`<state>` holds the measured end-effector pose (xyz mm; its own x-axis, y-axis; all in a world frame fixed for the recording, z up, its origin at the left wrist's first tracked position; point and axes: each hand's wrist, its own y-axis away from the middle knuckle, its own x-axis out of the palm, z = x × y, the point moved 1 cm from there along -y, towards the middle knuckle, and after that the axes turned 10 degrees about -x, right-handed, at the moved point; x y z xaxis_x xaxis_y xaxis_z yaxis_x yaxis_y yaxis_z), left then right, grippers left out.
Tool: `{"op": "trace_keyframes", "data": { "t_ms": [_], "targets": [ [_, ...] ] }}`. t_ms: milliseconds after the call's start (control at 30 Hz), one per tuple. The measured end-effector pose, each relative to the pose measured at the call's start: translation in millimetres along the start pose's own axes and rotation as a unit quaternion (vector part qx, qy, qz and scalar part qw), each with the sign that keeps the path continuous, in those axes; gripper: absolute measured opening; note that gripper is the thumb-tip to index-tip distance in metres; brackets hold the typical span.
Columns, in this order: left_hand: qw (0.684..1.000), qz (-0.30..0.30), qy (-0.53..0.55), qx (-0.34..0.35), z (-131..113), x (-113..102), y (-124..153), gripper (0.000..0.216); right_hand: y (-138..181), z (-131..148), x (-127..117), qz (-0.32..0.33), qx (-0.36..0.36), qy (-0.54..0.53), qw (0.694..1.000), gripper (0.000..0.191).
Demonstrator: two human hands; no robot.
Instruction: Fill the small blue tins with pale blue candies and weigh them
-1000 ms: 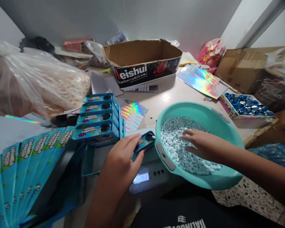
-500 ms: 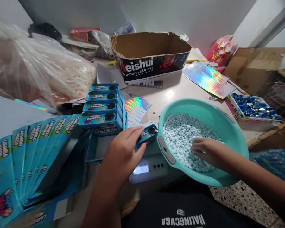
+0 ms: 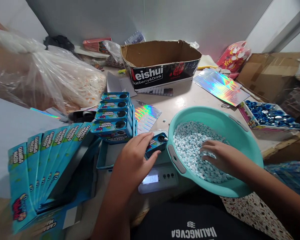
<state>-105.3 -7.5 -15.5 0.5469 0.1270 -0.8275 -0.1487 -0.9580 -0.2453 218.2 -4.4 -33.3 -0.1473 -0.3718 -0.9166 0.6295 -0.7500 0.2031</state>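
Observation:
My left hand (image 3: 132,155) is closed around a small blue candy box (image 3: 157,142) with a round hole in its top, with thumb and fingers on either side. A white candy lies by the hole. This box is over the plate of a white digital scale (image 3: 162,178) with a lit display; whether it rests there I cannot tell. My right hand (image 3: 221,156) is inside a turquoise basin (image 3: 250,153), its fingertips at the small white and pale-blue candies (image 3: 190,143). Its thumb and fingers are apart, with candies showing between them.
Left of the scale, blue boxes (image 3: 112,125) are stacked over a blue tray (image 3: 103,158). Fanned blue cartons (image 3: 37,173) stand farther left. Behind are a black cardboard box (image 3: 165,75) and a clear bag (image 3: 72,80). Blue shiny pieces (image 3: 270,115) fill a tray at right.
The view has shifted slightly, moving the scene right and down. My right thumb and fingers have spread apart over the candies. My left hand keeps its hold on the box.

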Motion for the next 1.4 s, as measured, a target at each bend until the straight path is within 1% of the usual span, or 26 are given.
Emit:
{"op": "trace_keyframes", "data": {
  "t_ms": [133,300,467,600,733,867,1000,1100,1267,1400],
  "targets": [
    [1.0,-0.006,0.002,-0.009,-0.2,-1.7,2.1,0.055,0.5,-6.4,6.5,-0.034,0.0,-0.031,0.999,0.023],
    [0.999,-0.019,0.039,-0.027,-0.8,-5.2,3.2,0.065,0.4,-7.6,7.5,-0.045,0.014,-0.061,0.997,0.025],
    [0.997,-0.004,0.065,-0.049,-0.1,-9.1,4.2,0.065,1.2,-8.6,7.8,-0.039,0.017,-0.066,0.997,0.023],
    [0.995,-0.003,0.08,-0.053,0.6,-11.5,4.8,0.065,1.3,-10.9,9.9,-0.009,0.03,-0.061,0.998,0.021],
    [0.993,-0.004,0.105,-0.056,1.1,-13.7,4.5,0.06,0.5,-11.5,11.5,0.02,0.037,-0.062,0.997,0.02],
    [0.984,-0.008,0.161,-0.08,3.3,-15.8,4.1,0.04,-0.2,-10.4,11.9,0.039,0.059,-0.058,0.996,0.015],
    [0.965,0.001,0.233,-0.117,6.5,-17.8,5.5,0.039,-0.8,-7.9,10.8,0.053,0.085,-0.039,0.994,0.012],
    [0.951,0.007,0.281,-0.129,8.8,-18.1,7.2,0.039,-2.8,-5.6,9.1,0.057,0.088,-0.028,0.994,0.009],
    [0.945,0.007,0.299,-0.135,12.6,-16.1,9.4,0.037,-6.4,-5.2,9.0,0.066,0.069,-0.013,0.995,0.016],
    [0.943,0.004,0.305,-0.131,14.1,-14.2,10.4,0.036,-5.8,-6.4,9.2,0.06,0.098,-0.025,0.993,0.008]
  ]
}}
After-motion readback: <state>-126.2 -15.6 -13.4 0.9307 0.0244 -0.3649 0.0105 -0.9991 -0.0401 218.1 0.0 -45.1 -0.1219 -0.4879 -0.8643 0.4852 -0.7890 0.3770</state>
